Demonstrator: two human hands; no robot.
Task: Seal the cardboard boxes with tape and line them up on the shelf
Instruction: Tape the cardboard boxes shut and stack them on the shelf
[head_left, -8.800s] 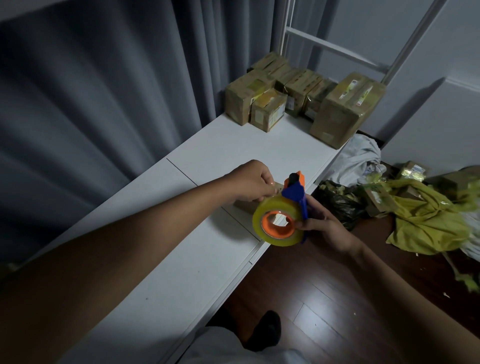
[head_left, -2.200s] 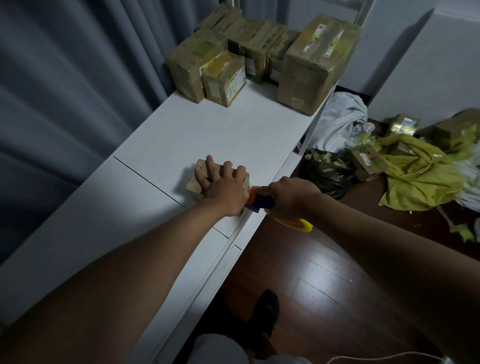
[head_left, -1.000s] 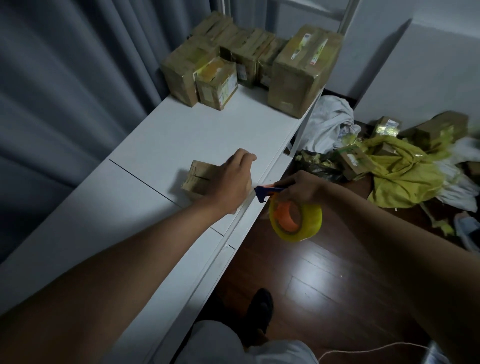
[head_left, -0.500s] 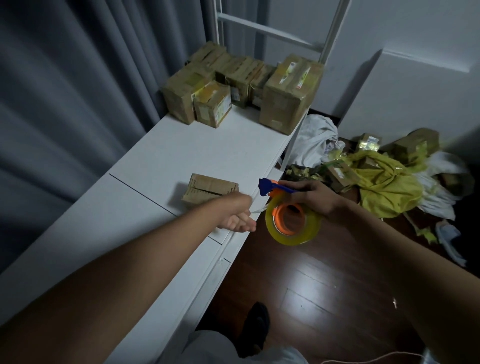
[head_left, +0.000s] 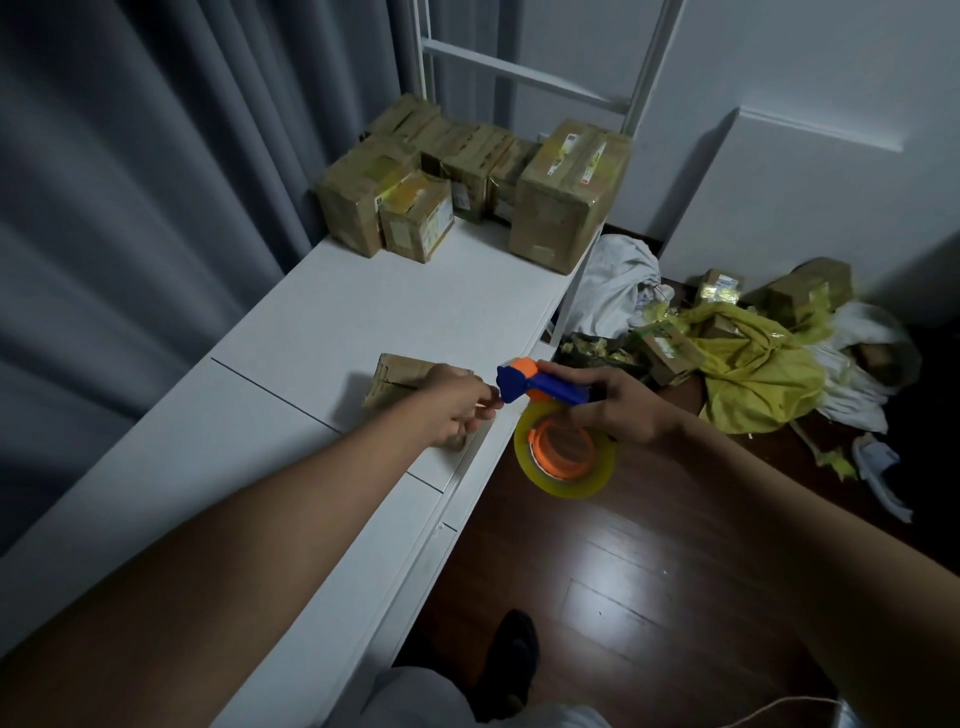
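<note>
A small flat box (head_left: 396, 378) lies on the white shelf (head_left: 332, 322); the left hand (head_left: 457, 410) is over it, fingers bent together by the blue tape holder (head_left: 540, 387); the right hand (head_left: 623, 402) grips that holder, yellow tape roll (head_left: 563, 457) hanging below.

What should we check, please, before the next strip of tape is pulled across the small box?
1. Tape dispenser gripped by right hand: ok.
2. Left hand fingers at the dispenser's front end, holding the tape end: cannot tell.
3. Small box resting on the white shelf: ok.
4. Small box steadied by a hand: not ok.
5. Free shelf space before the stacked boxes: ok.
</note>
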